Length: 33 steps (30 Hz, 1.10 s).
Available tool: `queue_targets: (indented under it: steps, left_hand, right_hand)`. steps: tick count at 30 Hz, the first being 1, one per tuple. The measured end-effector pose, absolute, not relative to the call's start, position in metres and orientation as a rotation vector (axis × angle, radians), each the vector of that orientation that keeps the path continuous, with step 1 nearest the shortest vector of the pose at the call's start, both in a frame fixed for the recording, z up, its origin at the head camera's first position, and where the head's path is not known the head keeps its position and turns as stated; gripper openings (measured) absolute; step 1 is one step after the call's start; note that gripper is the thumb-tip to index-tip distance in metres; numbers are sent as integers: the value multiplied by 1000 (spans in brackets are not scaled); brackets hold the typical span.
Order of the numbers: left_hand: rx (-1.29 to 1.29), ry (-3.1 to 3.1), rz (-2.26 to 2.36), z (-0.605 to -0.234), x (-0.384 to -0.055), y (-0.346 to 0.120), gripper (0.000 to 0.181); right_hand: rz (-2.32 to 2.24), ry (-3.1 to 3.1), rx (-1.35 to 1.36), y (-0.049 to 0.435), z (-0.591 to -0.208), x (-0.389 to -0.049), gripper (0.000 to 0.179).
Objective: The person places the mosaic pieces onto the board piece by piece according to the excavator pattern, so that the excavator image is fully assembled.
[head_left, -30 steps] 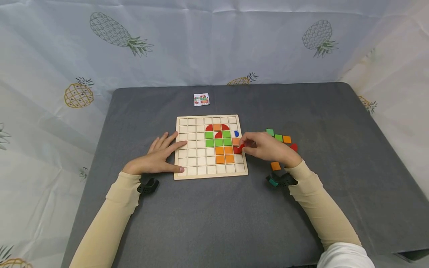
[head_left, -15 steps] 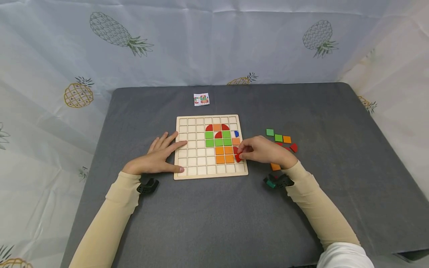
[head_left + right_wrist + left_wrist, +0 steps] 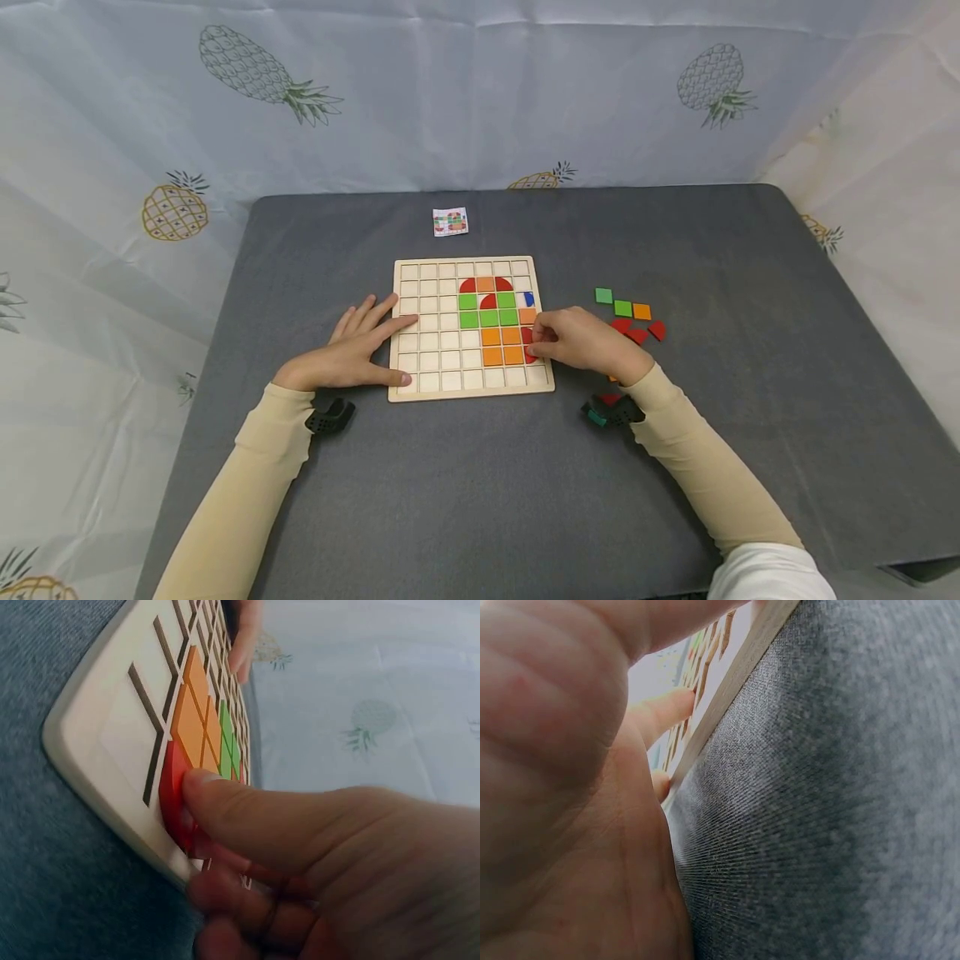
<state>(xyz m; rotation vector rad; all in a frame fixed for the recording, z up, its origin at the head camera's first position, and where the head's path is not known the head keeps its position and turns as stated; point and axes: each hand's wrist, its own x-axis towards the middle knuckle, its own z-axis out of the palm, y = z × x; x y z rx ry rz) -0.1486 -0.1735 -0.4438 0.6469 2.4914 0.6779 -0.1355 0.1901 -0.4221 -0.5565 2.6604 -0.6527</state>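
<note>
A square wooden grid board lies on the table with red, orange and green tiles set in its right half and one blue piece near its right edge. My left hand rests spread on the board's left edge, its fingers straight. At the right edge my right hand pinches a red quarter-round tile, which sits in a cell beside the orange tiles. In the right wrist view the thumb presses on this tile, and the other fingers are curled below. The fingers partly cover the tile.
Right of the board lie loose tiles: green, another green, orange and several red ones. Some are partly hidden by the right wrist. A small pattern card lies behind the board on the grey table.
My right hand has moved slightly toward me along the board's right edge, bringing the red tile from above the board down into a cell. My left hand has stayed put.
</note>
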Motion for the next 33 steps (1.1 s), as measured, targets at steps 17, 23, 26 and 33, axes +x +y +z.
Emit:
queue_targets:
  steps: [17,23,26,33]
  left_hand:
    - [650,2491,669,-443,-148,-174,99]
    - [647,2492,668,-443,-149,-173,100]
    - [650,2489,680,-443,-149,-174,100]
    - [661,2482,695,-443,-148,-174,98]
  right_hand:
    - [-763,2636,-464,208,-407,-141,24]
    - [-671,2710,-330,237,-399,-149,23]
    - [-595,2738,-291,251,-395,-151,21]
    - [-473,2631,-270,270,-388,-150,19]
